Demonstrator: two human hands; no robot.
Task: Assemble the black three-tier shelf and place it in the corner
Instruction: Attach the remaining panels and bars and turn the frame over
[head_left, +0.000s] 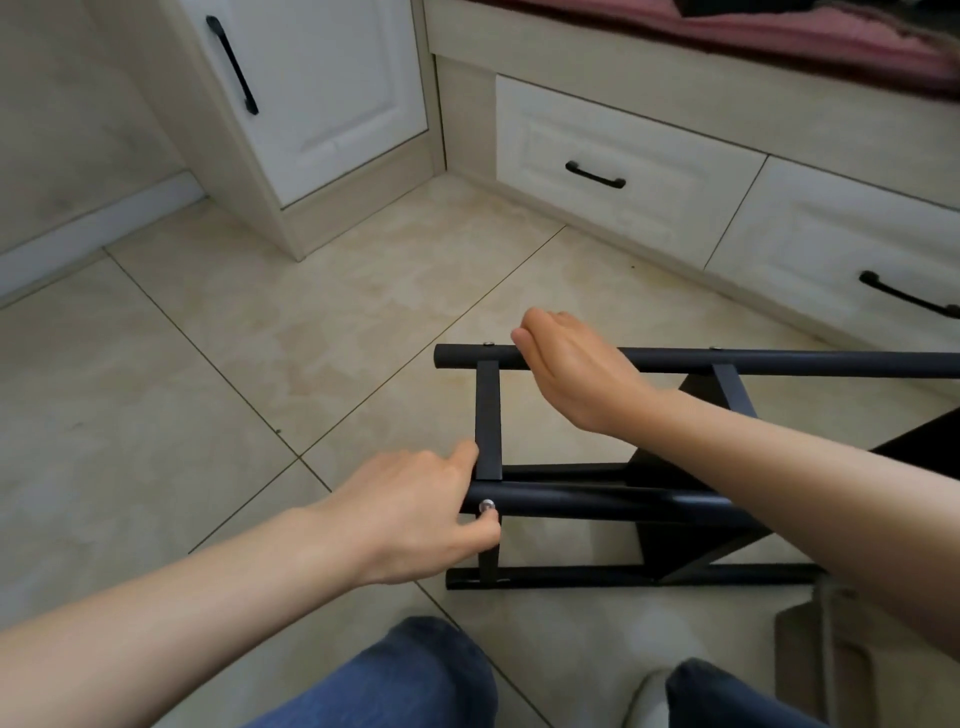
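On the beige tiled floor (260, 364), near the white drawers (639, 140), the black shelf (488, 421) lay on its side. My left hand (415, 512) gripped the end of its near tube (571, 503); my right hand (571, 366) curled over the far tube (789, 362).

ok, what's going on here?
A person is working on the black shelf frame, which lies on its side on the tile floor. The left hand grips the end of the near tube beside a silver screw. The right hand curls over the far tube. The frame is not yet upright or in the corner between the white cabinet and the drawer unit.
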